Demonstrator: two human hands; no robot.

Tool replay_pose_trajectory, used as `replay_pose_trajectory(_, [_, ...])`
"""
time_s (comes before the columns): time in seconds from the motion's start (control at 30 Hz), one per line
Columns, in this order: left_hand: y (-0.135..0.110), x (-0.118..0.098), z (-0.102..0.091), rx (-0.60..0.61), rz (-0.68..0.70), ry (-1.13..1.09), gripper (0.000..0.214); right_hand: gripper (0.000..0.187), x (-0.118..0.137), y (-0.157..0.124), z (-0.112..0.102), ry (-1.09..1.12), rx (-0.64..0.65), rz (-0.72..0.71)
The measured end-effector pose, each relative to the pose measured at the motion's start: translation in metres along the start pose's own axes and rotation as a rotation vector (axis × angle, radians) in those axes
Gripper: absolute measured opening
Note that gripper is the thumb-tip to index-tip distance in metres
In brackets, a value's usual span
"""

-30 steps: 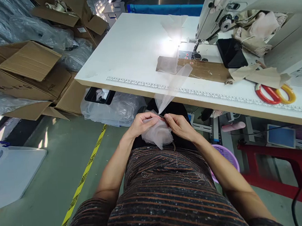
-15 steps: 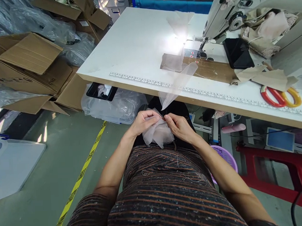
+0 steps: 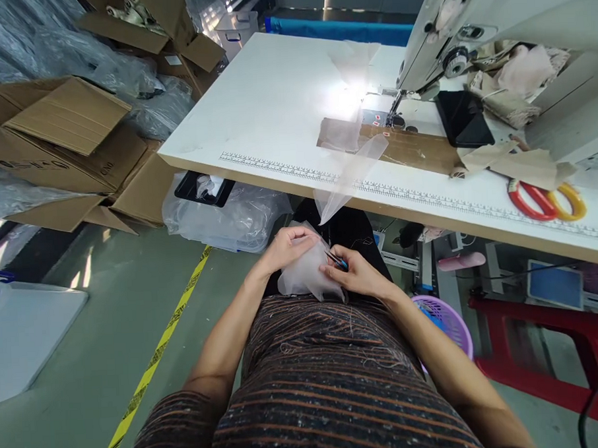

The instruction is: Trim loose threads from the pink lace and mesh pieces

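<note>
Over my lap, my left hand [image 3: 286,248] is closed on the upper edge of a piece of sheer pale fabric [image 3: 306,274], which hangs down in soft folds. My right hand [image 3: 359,271] grips small thread snips [image 3: 339,262] with dark blades and a touch of blue. Their tips point left at the fabric's edge, touching or very near it. Another sheer fabric strip [image 3: 351,175] hangs over the table's front edge just above my hands.
Ahead is the white sewing table [image 3: 264,113] with a sewing machine [image 3: 420,53], a black phone-like slab [image 3: 463,118] and red-and-yellow scissors [image 3: 546,201]. Cardboard boxes [image 3: 71,115] stand at left. A purple basket [image 3: 456,323] and a red stool [image 3: 522,346] are at lower right.
Thread snips now show in my right hand, whose fingers were pinched at the fabric's edge before. The fabric hangs flatter from my left hand. The view has tilted up slightly.
</note>
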State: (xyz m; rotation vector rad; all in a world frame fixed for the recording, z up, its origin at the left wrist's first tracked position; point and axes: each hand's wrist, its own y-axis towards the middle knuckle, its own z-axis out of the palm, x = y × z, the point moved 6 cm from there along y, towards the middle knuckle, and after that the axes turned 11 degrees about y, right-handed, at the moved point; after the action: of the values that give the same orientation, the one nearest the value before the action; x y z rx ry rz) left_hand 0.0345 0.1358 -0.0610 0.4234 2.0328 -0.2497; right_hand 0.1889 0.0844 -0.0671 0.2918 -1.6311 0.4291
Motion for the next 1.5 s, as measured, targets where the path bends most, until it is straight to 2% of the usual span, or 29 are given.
replay_pose_trajectory(0.1, [0.003, 0.003, 0.002, -0.062, 0.074, 0.247, 0.032, 0.032, -0.009, -0.008, -0.016, -0.203, -0.054, 0.046])
replay_pose_trajectory(0.2, [0.004, -0.010, -0.004, -0.207, 0.121, 0.329, 0.045, 0.023, -0.002, -0.012, -0.034, -0.387, -0.177, 0.003])
replay_pose_trajectory(0.37, [0.008, -0.054, -0.014, -0.358, 0.208, 0.395, 0.029, 0.020, 0.044, -0.010, -0.044, -0.250, -0.324, -0.253])
replay_pose_trajectory(0.47, [0.000, -0.080, -0.001, -0.304, 0.422, 0.585, 0.032, 0.024, 0.066, -0.008, -0.041, -0.206, -0.420, -0.352])
replay_pose_trajectory(0.57, [-0.023, -0.093, 0.029, -0.129, 0.680, 0.749, 0.029, 0.029, 0.068, -0.004, -0.039, -0.340, -0.548, -0.296])
replay_pose_trajectory(0.67, [-0.044, -0.096, 0.048, -0.027, 0.794, 0.806, 0.027, 0.027, 0.061, -0.005, -0.041, -0.478, -0.683, -0.213])
replay_pose_trajectory(0.73, [-0.050, -0.098, 0.045, -0.018, 0.810, 0.767, 0.030, 0.023, 0.057, -0.007, -0.041, -0.461, -0.686, -0.215])
replay_pose_trajectory(0.8, [-0.047, -0.102, 0.026, -0.116, 0.763, 0.674, 0.029, 0.021, 0.057, -0.011, -0.037, -0.376, -0.603, -0.270])
replay_pose_trajectory(0.9, [-0.031, -0.100, -0.015, -0.337, 0.571, 0.475, 0.024, 0.020, 0.061, -0.019, -0.024, -0.225, -0.382, -0.343])
replay_pose_trajectory(0.97, [-0.019, -0.092, -0.028, -0.323, 0.451, 0.314, 0.028, 0.020, 0.062, -0.024, -0.012, -0.136, -0.238, -0.342])
replay_pose_trajectory(1.03, [-0.008, -0.081, -0.026, -0.219, 0.348, 0.158, 0.038, 0.019, 0.062, -0.028, -0.002, -0.063, -0.143, -0.328])
replay_pose_trajectory(1.13, [0.002, -0.061, -0.010, -0.096, 0.238, -0.020, 0.048, 0.019, 0.060, -0.030, 0.006, 0.009, -0.084, -0.293])
replay_pose_trajectory(1.23, [0.005, -0.048, 0.004, 0.013, 0.231, -0.200, 0.052, 0.021, 0.057, -0.030, 0.007, 0.054, -0.066, -0.251])
replay_pose_trajectory(1.33, [0.003, -0.040, 0.010, 0.117, 0.208, -0.357, 0.043, 0.026, 0.055, -0.028, 0.001, 0.050, -0.076, -0.231])
replay_pose_trajectory(1.4, [0.000, -0.034, 0.009, 0.134, 0.144, -0.395, 0.038, 0.031, 0.051, -0.026, -0.004, 0.023, -0.087, -0.219])
replay_pose_trajectory(1.5, [-0.006, -0.027, 0.003, 0.066, 0.028, -0.343, 0.035, 0.047, 0.041, -0.018, -0.014, -0.030, -0.134, -0.168])
